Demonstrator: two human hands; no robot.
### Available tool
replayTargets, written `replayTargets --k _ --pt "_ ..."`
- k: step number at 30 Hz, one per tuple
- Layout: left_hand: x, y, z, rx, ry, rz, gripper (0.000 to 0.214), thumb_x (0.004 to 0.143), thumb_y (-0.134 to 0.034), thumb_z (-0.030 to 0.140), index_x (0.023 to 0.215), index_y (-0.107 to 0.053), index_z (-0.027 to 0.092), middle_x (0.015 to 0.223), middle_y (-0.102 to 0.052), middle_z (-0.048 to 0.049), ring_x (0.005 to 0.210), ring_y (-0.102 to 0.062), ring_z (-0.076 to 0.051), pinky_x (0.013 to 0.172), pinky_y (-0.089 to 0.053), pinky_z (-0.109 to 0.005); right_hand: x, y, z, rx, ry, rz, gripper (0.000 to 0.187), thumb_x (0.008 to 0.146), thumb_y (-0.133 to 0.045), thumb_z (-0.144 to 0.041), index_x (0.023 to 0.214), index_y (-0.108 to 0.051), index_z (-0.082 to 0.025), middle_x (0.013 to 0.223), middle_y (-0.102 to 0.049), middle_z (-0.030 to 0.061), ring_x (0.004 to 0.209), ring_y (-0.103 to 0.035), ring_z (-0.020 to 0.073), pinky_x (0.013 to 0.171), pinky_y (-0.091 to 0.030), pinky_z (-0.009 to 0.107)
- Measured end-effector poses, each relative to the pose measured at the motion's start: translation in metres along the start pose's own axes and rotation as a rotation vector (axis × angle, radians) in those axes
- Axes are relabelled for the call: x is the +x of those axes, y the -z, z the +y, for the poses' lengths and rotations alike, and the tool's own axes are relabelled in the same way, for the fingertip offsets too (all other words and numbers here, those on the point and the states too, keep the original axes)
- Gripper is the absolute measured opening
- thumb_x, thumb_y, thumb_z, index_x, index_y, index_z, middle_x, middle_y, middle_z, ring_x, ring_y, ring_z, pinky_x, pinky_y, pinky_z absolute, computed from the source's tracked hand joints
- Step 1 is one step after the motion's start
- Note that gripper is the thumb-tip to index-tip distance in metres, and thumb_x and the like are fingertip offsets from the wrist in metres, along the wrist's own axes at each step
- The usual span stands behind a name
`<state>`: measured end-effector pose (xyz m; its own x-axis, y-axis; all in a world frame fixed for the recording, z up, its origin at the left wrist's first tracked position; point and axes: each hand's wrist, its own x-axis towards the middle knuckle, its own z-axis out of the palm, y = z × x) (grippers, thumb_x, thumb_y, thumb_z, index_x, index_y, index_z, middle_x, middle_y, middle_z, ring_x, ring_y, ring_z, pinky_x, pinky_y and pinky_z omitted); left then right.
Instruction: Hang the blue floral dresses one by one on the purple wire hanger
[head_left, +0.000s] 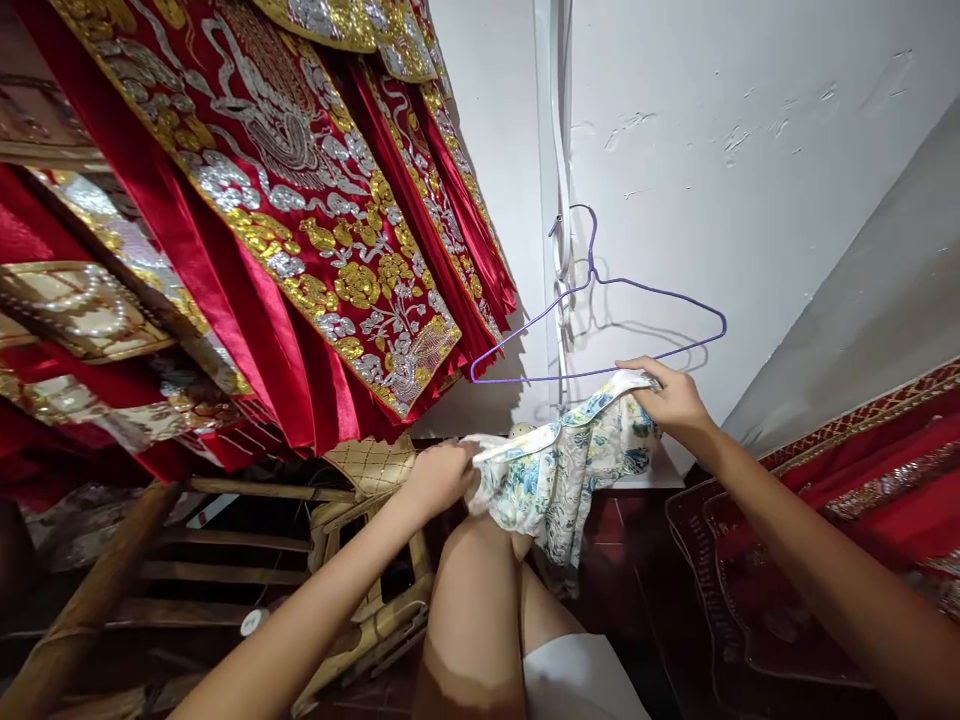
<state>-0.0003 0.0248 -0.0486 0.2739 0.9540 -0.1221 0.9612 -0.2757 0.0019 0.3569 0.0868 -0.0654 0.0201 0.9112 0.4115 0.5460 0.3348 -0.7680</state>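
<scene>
I hold a small floral garment, white with blue and yellow flowers, stretched between both hands above my knee. My left hand is closed on its left end. My right hand pinches its right end, just under the bottom wire of a purple wire hanger. The hanger hangs on a hook by a white pipe on the wall, and its bottom bar touches or nearly touches the cloth.
Red robes with gold and silver embroidery hang at the left. A woven bamboo chair and wooden frame stand below them. More red embroidered cloth lies at the right. The white wall is behind.
</scene>
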Motion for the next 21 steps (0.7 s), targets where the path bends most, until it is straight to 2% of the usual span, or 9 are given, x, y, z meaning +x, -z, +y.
replayTargets --k 3,5,8,10,13,16,19,21 --pt "0.014 0.007 0.001 -0.137 -0.08 0.27 0.03 0.094 -0.042 0.021 0.114 -0.065 0.02 0.131 -0.068 -0.0146 0.141 -0.049 -0.032 0.11 -0.046 -0.047 -0.014 0.016 -0.012 0.079 0.033 0.042 0.033 0.079 -0.055 -0.024 0.105 -0.075 -0.021 0.104 -0.076 0.0062 0.097 -0.068 0.0261 0.077 -0.052 0.032" --pt "0.024 0.019 0.002 -0.261 -0.139 0.484 0.032 0.095 -0.037 0.022 0.116 -0.061 0.018 0.135 -0.063 -0.0155 0.145 -0.043 -0.031 0.115 -0.041 -0.048 -0.02 0.019 -0.017 0.101 0.031 0.043 0.03 0.078 -0.054 -0.023 0.1 -0.074 -0.021 0.094 -0.076 0.0052 0.093 -0.067 0.0256 0.073 -0.052 0.03" --pt "0.034 0.044 0.005 -0.534 -0.134 0.732 0.032 0.097 -0.032 0.024 0.117 -0.056 0.018 0.12 -0.068 -0.0121 0.118 -0.063 -0.027 0.102 -0.05 -0.044 -0.025 0.013 -0.021 0.107 -0.004 0.026 0.023 0.075 -0.054 -0.022 0.091 -0.07 -0.023 0.076 -0.069 0.0012 0.075 -0.064 0.0218 0.059 -0.048 0.027" --pt "0.039 0.061 0.011 -0.643 -0.086 0.809 0.029 0.098 -0.033 0.028 0.114 -0.056 0.019 0.105 -0.07 -0.0079 0.095 -0.067 -0.024 0.089 -0.054 -0.039 -0.027 0.005 -0.023 0.121 -0.024 -0.008 0.017 0.076 -0.052 -0.023 0.085 -0.067 -0.023 0.068 -0.063 -0.0013 0.065 -0.059 0.019 0.054 -0.043 0.025" --pt "0.049 0.082 0.024 -0.575 -0.075 0.814 0.027 0.096 -0.039 0.029 0.114 -0.058 0.021 0.103 -0.071 -0.007 0.09 -0.066 -0.024 0.085 -0.053 -0.039 -0.031 -0.009 -0.029 0.115 -0.009 -0.116 0.019 0.078 -0.049 -0.024 0.088 -0.066 -0.024 0.065 -0.059 -0.0029 0.058 -0.052 0.0162 0.052 -0.038 0.026" --pt "0.067 0.096 0.036 -0.365 -0.142 0.735 0.036 0.091 -0.043 0.02 0.123 -0.06 0.022 0.113 -0.072 -0.0094 0.101 -0.067 -0.029 0.093 -0.051 -0.043 -0.032 -0.017 -0.034 -0.059 0.028 -0.157 0.037 0.075 -0.05 -0.023 0.105 -0.072 -0.024 0.059 -0.056 -0.0032 0.051 -0.044 0.0156 0.054 -0.036 0.028" --pt "0.087 0.107 0.032 -0.375 -0.26 0.63 0.042 0.085 -0.045 0.017 0.122 -0.066 0.021 0.119 -0.073 -0.009 0.109 -0.068 -0.03 0.098 -0.05 -0.044 -0.027 -0.009 -0.032 -0.223 -0.042 -0.116 0.061 0.073 -0.052 -0.022 0.131 -0.069 -0.027 0.051 -0.052 -0.0045 0.044 -0.038 0.0163 0.052 -0.034 0.03" --pt "0.096 0.115 0.02 -0.563 -0.341 0.499 0.035 0.085 -0.047 0.024 0.109 -0.073 0.019 0.112 -0.076 -0.0083 0.104 -0.07 -0.029 0.097 -0.052 -0.044 -0.017 0.008 -0.024 -0.212 -0.102 0.032 0.072 0.073 -0.055 -0.023 0.144 -0.059 -0.03 0.061 -0.063 -0.0028 0.045 -0.044 0.017 0.053 -0.037 0.03"
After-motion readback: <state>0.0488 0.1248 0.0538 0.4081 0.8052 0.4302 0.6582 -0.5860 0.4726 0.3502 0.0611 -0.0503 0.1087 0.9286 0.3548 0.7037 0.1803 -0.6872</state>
